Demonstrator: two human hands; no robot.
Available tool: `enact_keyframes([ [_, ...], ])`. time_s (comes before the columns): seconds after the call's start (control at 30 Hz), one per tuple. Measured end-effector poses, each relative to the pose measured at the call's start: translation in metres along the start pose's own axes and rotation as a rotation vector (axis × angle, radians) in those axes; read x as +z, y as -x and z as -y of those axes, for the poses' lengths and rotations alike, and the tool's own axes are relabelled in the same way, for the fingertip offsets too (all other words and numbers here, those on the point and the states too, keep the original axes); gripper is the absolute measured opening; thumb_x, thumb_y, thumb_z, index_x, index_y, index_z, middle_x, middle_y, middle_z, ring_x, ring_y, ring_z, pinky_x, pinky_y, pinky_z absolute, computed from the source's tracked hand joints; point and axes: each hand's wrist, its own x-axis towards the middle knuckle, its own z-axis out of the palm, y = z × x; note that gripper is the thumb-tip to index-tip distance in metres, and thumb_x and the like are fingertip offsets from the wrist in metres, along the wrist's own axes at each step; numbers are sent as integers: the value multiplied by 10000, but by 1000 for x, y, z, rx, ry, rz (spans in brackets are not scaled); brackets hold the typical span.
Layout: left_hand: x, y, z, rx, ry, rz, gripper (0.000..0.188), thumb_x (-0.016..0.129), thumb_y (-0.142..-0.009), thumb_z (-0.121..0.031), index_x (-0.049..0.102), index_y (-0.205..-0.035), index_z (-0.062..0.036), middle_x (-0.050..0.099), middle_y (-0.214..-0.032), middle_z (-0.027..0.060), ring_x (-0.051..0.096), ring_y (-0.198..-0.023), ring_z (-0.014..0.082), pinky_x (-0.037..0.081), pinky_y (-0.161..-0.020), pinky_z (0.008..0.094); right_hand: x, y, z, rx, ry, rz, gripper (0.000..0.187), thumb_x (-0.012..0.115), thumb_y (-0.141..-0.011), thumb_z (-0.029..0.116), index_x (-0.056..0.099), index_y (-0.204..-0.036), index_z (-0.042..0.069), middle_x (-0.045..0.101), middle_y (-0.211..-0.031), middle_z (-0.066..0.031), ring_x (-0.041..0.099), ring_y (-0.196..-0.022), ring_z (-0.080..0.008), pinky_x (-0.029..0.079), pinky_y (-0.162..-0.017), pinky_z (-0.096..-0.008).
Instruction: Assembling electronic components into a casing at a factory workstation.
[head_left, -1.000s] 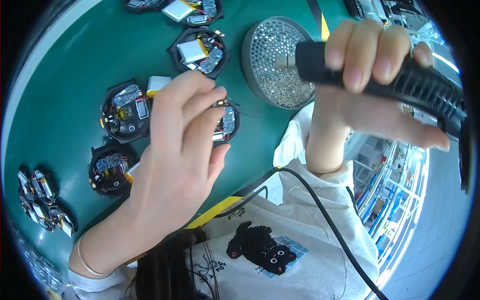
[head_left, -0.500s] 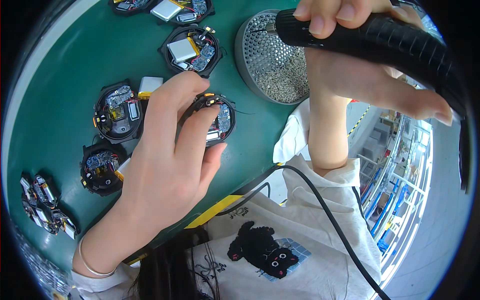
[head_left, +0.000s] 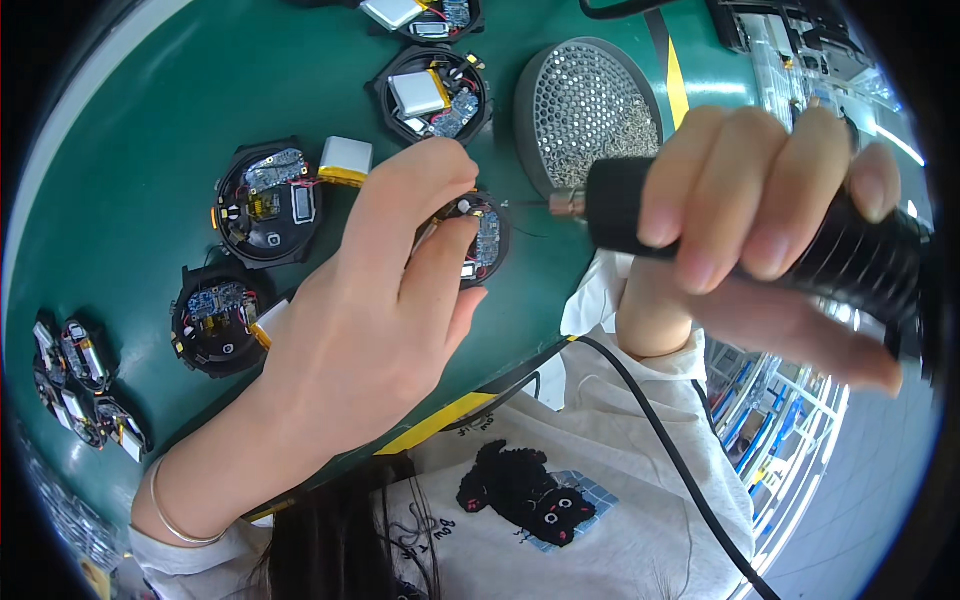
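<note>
My left hand (head_left: 350,320) is closed on the edge of a round black device housing (head_left: 490,238) with a blue circuit board inside; the fingers hide its left part. In my right hand (head_left: 745,215) is a black electric screwdriver (head_left: 612,205), lying nearly level and pointing left. Its thin bit reaches close to the housing's right side, with a tiny bright piece at the tip, probably a screw. Behind the bit stands a round grey dish (head_left: 527,130), its perforated plate partly covered with small silver screws (head_left: 625,140).
Similar open housings (head_left: 265,205) lie on the green table (head_left: 120,180), some with silver battery packs (head_left: 347,158) beside or on them. Several small assemblies (head_left: 88,385) cluster at the left. A black cable (head_left: 650,420) runs down in front of my shirt.
The screwdriver has come away from the screw dish, nearer to me, and its bit now points at the housing. My left hand keeps its hold; the whole view has shifted somewhat.
</note>
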Motion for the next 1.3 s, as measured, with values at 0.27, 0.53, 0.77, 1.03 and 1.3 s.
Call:
enact_keyframes([
  [0.27,-2,-1,-3,4,-73,8,421,756,-621,36,581,-1003,67,472,-1215,202,495,-1115,371,467,-882,411,7,-10,-11,-37,45,217,844,567,-796,671,334,-1260,5,517,-914,-97,571,-598,-164,523,-509,-316],
  [0.53,-3,0,1,6,-42,-4,433,746,-604,68,569,-999,78,435,-1235,222,498,-1138,372,491,-884,405,26,-8,-16,-32,93,178,745,579,-829,606,339,-1249,39,534,-815,-94,553,-517,-172,525,-464,-327],
  [0.77,-4,0,2,-2,-43,1,436,730,-609,87,558,-1009,93,411,-1242,237,538,-1110,361,520,-856,397,26,-14,-24,-22,54,195,692,597,-836,569,342,-1247,74,555,-734,-98,553,-482,-189,514,-428,-336],
  [1.03,-4,1,6,-26,-74,6,417,724,-645,60,566,-1031,62,422,-1244,232,544,-1088,370,509,-854,419,18,-24,-32,54,-46,258,823,618,-778,636,336,-1284,52,565,-773,-130,566,-505,-222,511,-468,-371],
  [1.3,-5,-9,-11,-24,-107,33,397,730,-652,22,536,-997,57,449,-1141,201,541,-1052,349,480,-833,400,8,-5,-27,-42,-130,-35,750,591,-786,670,442,-1161,38,529,-793,-62,546,-553,-156,501,-551,-335],
])
